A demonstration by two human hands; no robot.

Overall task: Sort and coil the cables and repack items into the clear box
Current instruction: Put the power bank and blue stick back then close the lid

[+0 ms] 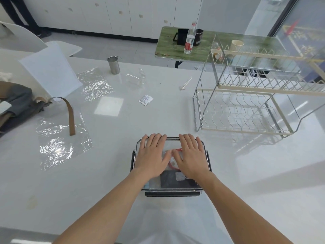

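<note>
While both hands pressed flat, the clear box sat beneath them.
Left hand and right hand lay open-fingered on its lid.

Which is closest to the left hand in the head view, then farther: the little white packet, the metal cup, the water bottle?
From the left hand:
1. White packet, straight ahead on the table.
2. Metal cup, farther back, slightly left.
3. Water bottle, on the green table beyond.

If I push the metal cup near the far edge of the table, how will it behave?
The metal cup stands upright and is tall and narrow, so a high push may tip it. It looks thin-walled, probably light. The table looks glossy, so a low push would likely slide it.
</note>
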